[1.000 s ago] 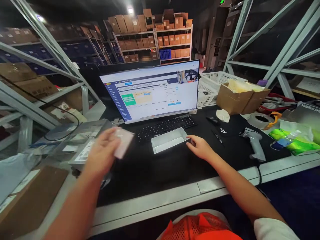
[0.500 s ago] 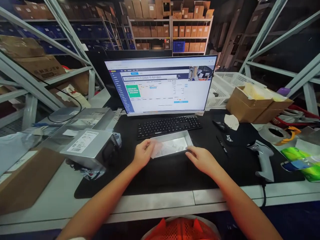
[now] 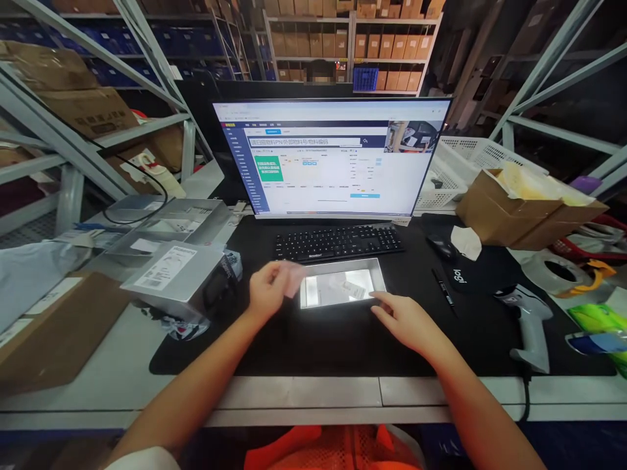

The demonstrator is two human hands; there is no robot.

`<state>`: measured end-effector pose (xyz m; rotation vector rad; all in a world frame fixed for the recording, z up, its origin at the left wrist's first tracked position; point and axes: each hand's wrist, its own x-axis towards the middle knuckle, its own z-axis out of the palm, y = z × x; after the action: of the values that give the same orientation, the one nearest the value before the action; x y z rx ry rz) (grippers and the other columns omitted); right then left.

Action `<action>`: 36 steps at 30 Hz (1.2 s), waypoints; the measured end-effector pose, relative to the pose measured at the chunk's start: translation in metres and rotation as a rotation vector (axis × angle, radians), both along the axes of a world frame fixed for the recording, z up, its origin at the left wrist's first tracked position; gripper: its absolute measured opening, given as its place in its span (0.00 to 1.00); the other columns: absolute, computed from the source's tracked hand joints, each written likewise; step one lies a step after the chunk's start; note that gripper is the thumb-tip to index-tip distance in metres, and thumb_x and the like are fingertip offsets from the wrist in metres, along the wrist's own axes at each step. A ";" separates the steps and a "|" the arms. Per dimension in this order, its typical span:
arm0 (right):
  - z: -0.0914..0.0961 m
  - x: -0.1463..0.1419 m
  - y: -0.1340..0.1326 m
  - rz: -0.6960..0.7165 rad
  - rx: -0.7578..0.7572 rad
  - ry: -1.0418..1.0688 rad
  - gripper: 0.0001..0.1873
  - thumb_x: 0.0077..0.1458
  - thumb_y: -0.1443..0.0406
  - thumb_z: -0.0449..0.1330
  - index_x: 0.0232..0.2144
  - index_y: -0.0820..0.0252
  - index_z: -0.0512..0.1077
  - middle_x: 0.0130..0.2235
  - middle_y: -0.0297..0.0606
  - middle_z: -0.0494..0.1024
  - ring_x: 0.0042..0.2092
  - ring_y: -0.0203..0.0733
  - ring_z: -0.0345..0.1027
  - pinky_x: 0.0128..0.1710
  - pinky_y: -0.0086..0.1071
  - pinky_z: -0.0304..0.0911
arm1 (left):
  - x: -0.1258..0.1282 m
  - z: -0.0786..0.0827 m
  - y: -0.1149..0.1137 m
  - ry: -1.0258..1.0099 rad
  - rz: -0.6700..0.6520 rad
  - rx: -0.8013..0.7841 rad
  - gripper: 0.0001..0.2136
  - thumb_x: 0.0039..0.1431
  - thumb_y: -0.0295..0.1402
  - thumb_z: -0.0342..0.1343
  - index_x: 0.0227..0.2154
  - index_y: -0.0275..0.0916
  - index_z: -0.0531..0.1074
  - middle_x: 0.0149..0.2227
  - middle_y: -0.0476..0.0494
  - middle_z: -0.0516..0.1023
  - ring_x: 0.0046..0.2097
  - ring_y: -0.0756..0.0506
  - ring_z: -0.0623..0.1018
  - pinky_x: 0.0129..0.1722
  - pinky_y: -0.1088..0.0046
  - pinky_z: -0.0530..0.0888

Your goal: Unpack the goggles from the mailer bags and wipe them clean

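My left hand is closed in a pinch on a pinkish, see-through plastic piece, its edge blurred. The hand is just off the left end of a shallow white box without a lid on the black mat. Inside the box lies a shiny, bright flat sheet or bag with a small pale label; I cannot make out its contents. My right hand is at the box's front right corner, a fingertip touching the edge, with thumb and fingers apart.
A black keyboard and a monitor stand behind the box. To the right are a marker, mouse, barcode scanner and tape roll. A labelled grey box sits at left, near a brown carton.
My left hand has drawn the pinkish plastic piece leftwards off the box, uncovering the shiny sheet inside. My right hand stays at the box's corner. The view has shifted slightly.
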<state>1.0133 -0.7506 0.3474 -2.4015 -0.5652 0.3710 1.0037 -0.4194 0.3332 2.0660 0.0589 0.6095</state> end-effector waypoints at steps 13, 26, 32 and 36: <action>0.001 -0.013 0.008 0.168 -0.215 0.060 0.04 0.44 0.66 0.62 0.26 0.59 0.72 0.27 0.35 0.76 0.26 0.36 0.63 0.24 0.30 0.46 | -0.034 0.001 -0.006 -0.034 -0.126 0.823 0.18 0.67 0.37 0.45 0.51 0.38 0.75 0.55 0.35 0.76 0.61 0.35 0.71 0.60 0.55 0.68; -0.001 -0.007 0.006 0.252 -0.134 0.332 0.12 0.49 0.58 0.64 0.25 0.59 0.70 0.25 0.29 0.71 0.27 0.34 0.61 0.25 0.28 0.51 | -0.072 0.013 -0.080 0.194 -0.597 0.981 0.44 0.51 0.34 0.64 0.69 0.40 0.51 0.63 0.32 0.67 0.59 0.32 0.68 0.56 0.51 0.65; 0.008 -0.008 0.003 0.249 0.032 0.329 0.12 0.54 0.63 0.60 0.22 0.60 0.64 0.26 0.27 0.67 0.29 0.32 0.58 0.28 0.26 0.52 | -0.070 0.027 -0.076 0.186 -0.571 0.808 0.45 0.47 0.36 0.67 0.68 0.39 0.55 0.62 0.33 0.66 0.59 0.34 0.68 0.58 0.56 0.65; 0.018 -0.005 -0.005 0.263 0.072 0.400 0.13 0.60 0.64 0.52 0.23 0.59 0.64 0.25 0.30 0.71 0.29 0.33 0.63 0.30 0.27 0.57 | -0.067 0.027 -0.078 0.226 -0.573 0.791 0.44 0.50 0.44 0.66 0.67 0.37 0.56 0.63 0.32 0.66 0.58 0.33 0.68 0.58 0.54 0.64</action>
<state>1.0078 -0.7560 0.3655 -2.1057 -0.6931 0.9036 0.9369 -0.4969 0.3602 2.7232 -0.7249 0.0175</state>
